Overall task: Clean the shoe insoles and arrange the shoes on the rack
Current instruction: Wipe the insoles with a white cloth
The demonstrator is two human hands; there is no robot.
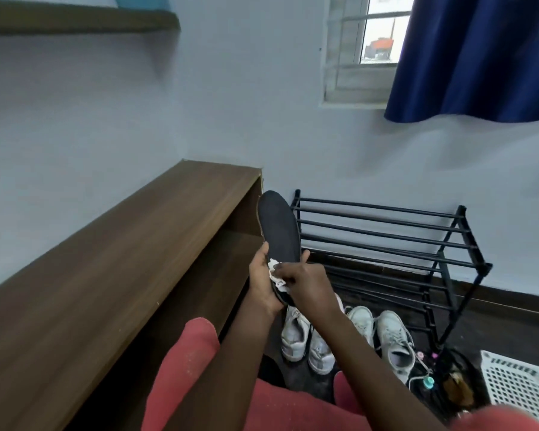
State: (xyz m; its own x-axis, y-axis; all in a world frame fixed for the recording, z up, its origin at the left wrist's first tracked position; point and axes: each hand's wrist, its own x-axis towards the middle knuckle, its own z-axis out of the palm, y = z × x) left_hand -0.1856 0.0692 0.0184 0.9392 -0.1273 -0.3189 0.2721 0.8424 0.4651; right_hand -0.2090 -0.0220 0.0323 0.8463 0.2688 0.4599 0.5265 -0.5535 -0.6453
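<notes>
Insole (279, 228), dark, wiping in hand: gripped at the heel by my left hand (262, 284), above the white shoes (296, 334), my right hand (302, 279) pinching what looks like a wipe (274, 265); next move wants steady strokes toeward.

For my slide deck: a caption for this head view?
Left hand grips dark flat insole; right hand holds white tissue against it.
</notes>
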